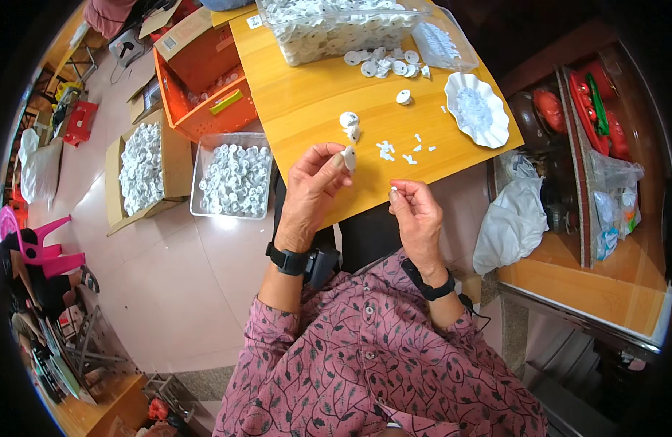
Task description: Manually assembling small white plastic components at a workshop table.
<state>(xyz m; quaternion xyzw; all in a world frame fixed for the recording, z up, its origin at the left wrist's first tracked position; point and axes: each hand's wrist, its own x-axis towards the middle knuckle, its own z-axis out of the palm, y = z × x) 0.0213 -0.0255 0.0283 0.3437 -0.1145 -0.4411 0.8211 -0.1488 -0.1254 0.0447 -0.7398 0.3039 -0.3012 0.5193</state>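
My left hand (pixel 312 186) is closed over the near part of the yellow wooden table, pinching a white round plastic part (pixel 350 157) between thumb and fingers. To its right, my right hand (pixel 419 218) pinches a tiny white plastic piece (pixel 393 189) at the fingertips. The two hands are apart. Several small white plastic pieces (pixel 385 150) lie scattered on the table beyond them. Just past my left hand sit more round parts (pixel 349 119), and another single round part (pixel 404 97) stands farther back. A white scalloped dish (pixel 499 121) at the right holds small translucent pieces.
A clear bin (pixel 278 20) heaped with round parts stands at the table's far edge, loose parts beside it. A clear tub (pixel 197 191), a cardboard box (pixel 177 164) and an orange crate (pixel 237 113) are at the left. A shelf unit (pixel 580 280) stands at the right.
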